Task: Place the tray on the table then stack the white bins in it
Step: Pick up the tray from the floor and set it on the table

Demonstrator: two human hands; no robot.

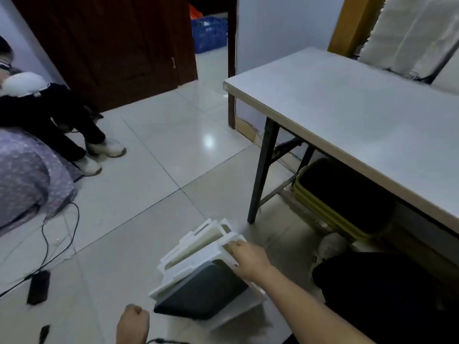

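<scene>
1. White bins and a dark grey tray stand on edge on the floor, near the surface leg.
2. Advice: free the tray first, keep it level, and set it square to the surface's near edge.
3. Right hand: fingers curled over a bin rim (grip depth hidden).
4. Left hand: fist, holding nothing.

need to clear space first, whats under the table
Under the table, a stack of dark trays with yellow rims sits on a low shelf, near the table's dark folding legs. Anything further back is covered by the tabletop.
</scene>
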